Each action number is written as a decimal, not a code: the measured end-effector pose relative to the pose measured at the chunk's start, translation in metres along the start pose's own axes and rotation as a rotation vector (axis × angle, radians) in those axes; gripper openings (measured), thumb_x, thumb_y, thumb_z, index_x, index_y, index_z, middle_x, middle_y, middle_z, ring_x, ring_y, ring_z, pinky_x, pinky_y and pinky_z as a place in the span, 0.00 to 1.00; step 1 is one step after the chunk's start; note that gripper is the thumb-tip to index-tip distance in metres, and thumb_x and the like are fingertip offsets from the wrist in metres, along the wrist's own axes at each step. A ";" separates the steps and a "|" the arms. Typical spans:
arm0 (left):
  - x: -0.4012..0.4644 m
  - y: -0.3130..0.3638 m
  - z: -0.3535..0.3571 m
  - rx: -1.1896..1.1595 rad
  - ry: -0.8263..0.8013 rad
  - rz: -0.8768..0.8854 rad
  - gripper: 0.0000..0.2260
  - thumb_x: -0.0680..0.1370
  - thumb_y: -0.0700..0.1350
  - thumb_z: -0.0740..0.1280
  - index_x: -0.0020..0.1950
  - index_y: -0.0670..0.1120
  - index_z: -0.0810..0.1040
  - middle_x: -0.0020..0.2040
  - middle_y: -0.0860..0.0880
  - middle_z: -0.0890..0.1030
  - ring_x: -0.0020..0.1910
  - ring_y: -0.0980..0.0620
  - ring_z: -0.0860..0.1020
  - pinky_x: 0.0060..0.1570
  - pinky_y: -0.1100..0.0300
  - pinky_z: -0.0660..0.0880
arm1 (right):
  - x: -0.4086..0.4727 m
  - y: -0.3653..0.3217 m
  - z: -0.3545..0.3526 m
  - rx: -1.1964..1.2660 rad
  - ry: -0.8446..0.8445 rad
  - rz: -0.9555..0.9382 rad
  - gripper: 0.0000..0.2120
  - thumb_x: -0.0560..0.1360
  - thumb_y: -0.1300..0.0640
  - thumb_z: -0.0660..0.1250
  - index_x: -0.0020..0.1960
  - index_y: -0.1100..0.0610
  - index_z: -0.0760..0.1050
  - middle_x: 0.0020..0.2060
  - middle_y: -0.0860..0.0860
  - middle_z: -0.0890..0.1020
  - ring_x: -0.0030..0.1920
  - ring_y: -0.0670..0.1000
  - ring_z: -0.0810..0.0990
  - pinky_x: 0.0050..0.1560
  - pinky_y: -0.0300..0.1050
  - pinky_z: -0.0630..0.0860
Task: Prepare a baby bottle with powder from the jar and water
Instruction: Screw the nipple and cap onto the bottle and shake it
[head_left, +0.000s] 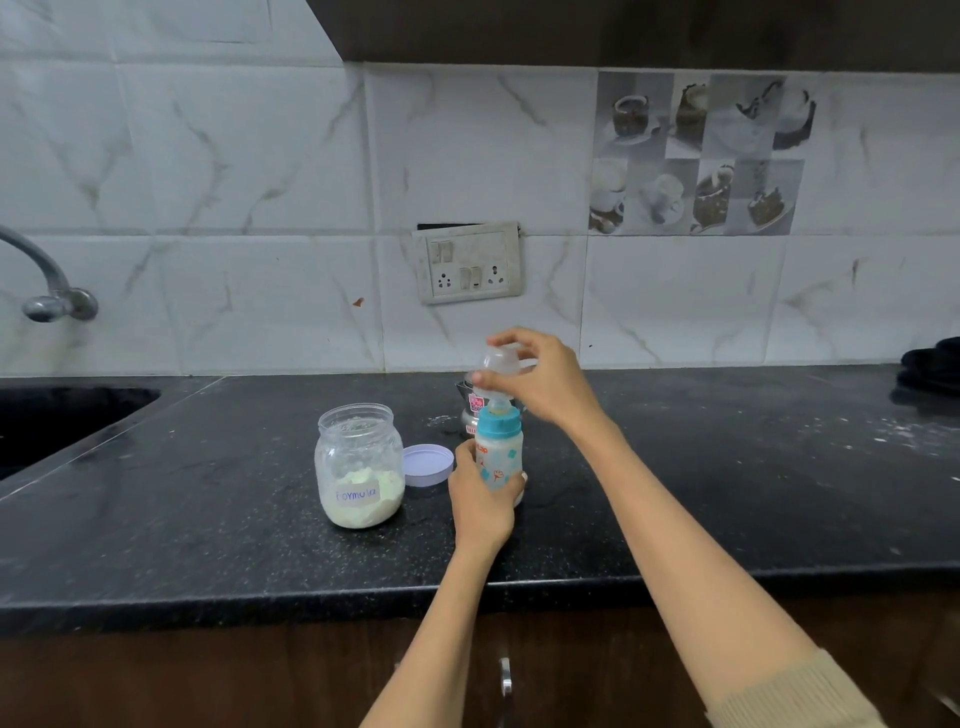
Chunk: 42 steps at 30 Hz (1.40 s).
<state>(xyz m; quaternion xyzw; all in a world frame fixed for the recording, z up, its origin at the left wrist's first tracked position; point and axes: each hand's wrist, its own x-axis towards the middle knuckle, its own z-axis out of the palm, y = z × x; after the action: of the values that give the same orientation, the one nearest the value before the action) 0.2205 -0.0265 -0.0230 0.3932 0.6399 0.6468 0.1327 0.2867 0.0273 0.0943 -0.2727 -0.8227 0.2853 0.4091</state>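
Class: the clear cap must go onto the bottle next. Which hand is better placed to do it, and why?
The right hand: it already pinches the clear cap directly above the teat, while the left hand grips the bottle, steadying it on the counter.

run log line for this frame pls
left hand grips baby bottle on counter | right hand holds clear cap above teat | jar open, lid beside
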 end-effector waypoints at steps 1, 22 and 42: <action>0.000 0.000 0.000 0.003 0.000 0.000 0.25 0.71 0.37 0.71 0.64 0.44 0.66 0.61 0.47 0.73 0.55 0.56 0.70 0.54 0.62 0.68 | -0.001 0.003 0.003 -0.016 -0.009 0.009 0.23 0.68 0.50 0.75 0.61 0.52 0.75 0.60 0.51 0.78 0.58 0.51 0.76 0.49 0.39 0.71; 0.002 -0.003 0.002 -0.008 0.007 -0.017 0.24 0.71 0.37 0.71 0.64 0.44 0.66 0.61 0.47 0.74 0.58 0.53 0.73 0.53 0.63 0.69 | -0.021 0.032 0.024 -0.031 0.093 0.007 0.25 0.67 0.51 0.76 0.62 0.50 0.76 0.58 0.50 0.79 0.55 0.51 0.79 0.55 0.50 0.79; 0.004 -0.007 0.001 -0.038 0.010 -0.002 0.21 0.71 0.36 0.69 0.61 0.44 0.68 0.54 0.47 0.77 0.53 0.49 0.77 0.52 0.53 0.77 | -0.039 0.045 0.048 -0.130 0.214 -0.094 0.29 0.70 0.48 0.72 0.68 0.41 0.66 0.57 0.49 0.78 0.53 0.49 0.79 0.49 0.39 0.75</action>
<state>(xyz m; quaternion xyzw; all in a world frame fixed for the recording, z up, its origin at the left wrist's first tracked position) 0.2162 -0.0217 -0.0282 0.3866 0.6286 0.6607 0.1376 0.2764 0.0202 0.0188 -0.2887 -0.8028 0.1813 0.4892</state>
